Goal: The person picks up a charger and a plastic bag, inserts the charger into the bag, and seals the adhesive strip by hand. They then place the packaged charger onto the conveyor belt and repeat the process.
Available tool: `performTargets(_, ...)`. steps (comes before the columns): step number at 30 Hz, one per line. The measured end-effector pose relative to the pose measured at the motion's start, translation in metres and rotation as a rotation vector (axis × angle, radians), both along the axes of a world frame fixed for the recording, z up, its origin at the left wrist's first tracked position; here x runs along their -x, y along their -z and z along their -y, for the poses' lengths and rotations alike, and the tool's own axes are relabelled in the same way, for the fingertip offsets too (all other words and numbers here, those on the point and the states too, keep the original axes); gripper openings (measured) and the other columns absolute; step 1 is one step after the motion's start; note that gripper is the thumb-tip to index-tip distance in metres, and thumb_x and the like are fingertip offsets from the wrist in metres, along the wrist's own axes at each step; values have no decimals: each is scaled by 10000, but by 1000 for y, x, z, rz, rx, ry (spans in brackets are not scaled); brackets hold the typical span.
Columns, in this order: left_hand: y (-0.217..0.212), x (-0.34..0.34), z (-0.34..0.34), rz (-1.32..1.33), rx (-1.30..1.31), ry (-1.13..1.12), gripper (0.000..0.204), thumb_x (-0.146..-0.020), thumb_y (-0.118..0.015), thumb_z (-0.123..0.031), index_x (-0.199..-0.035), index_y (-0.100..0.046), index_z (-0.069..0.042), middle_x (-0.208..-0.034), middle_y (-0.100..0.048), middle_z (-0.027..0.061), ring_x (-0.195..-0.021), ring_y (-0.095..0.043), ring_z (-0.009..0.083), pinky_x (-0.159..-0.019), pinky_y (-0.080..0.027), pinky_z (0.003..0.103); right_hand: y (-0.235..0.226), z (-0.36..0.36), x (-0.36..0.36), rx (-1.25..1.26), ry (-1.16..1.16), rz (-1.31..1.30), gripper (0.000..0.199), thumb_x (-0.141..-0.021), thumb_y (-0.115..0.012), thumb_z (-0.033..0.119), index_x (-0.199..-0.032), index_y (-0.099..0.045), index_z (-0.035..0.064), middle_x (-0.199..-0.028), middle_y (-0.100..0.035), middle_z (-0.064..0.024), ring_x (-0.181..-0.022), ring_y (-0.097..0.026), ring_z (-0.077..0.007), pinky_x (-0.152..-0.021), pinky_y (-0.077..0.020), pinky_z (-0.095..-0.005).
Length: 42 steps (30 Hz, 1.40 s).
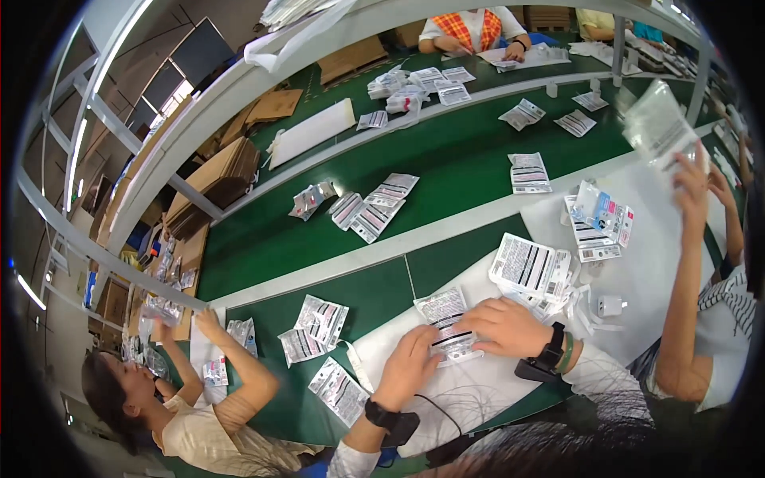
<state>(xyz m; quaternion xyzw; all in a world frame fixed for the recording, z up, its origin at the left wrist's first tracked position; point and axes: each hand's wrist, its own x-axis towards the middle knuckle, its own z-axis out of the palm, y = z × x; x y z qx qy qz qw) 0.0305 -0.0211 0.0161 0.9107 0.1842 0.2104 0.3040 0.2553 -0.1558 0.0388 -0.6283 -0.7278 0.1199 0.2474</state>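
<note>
A silver-white printed packet lies before me on a white sheet, its lower part partly covered by my fingers. My left hand holds its left edge, fingers close together. From the other side my right hand grips the packet, with bent fingers over its face and the thumb near its lower right edge. Just beyond the right hand is a pile of similar packets. A small white plug-like piece rests to the right of the pile. More packets lie left of my left hand.
Packets are scattered along a green conveyor belt beyond a pale rail. One co-worker sits at left; another person's hand lifts a blurred clear bag at right. A third person works across the belt.
</note>
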Motion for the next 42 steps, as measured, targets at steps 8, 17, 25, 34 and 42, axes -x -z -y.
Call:
performTargets(8,12,26,-25,-202,-503,173,604,-857,-718,-278,-1426,-554,-161,-1492,-517,4,-1388,-458,247,-1135,-371,447,14,3,-10,-14,-97,179,533,-938,-655,383,-1444,-563,243,-1506,-518,89,-1493,-338,-216,-1227,-201,-500)
performTargets(17,16,34,-27,-252,-506,196,598,-868,-700,-363,-1438,-557,-259,-1528,-486,-75,-1414,-425,210,-1171,-299,488,19,3,-13,-5,-103,81,492,-938,-657,382,-1404,-602,232,-1462,-563,84,-1486,-350,-203,-1232,-163,-517)
performTargets(25,9,32,-25,-325,-507,229,594,-876,-689,-401,-1437,-556,-260,-1523,-491,-58,-1442,-395,214,-1172,-287,511,22,6,-15,34,-144,60,452,-962,-631,378,-1391,-616,234,-1438,-583,101,-1491,-342,-200,-1233,-153,-517)
performTargets(34,15,37,-33,-380,-441,263,629,-887,-615,-545,-1475,-513,-346,-1610,-383,-37,-1503,-290,297,-1205,-162,580,29,2,-17,43,-8,38,369,-1021,-544,374,-1352,-655,253,-1416,-604,105,-1500,-324,-192,-1238,-89,-518)
performTargets(42,7,38,-33,-389,-430,307,675,-807,-605,-651,-1443,-531,-440,-1628,-354,-21,-1526,-241,325,-1203,-134,609,28,-6,-3,-6,127,69,313,-949,-634,340,-1242,-698,251,-1291,-659,81,-1375,-447,-215,-1191,-191,-503)
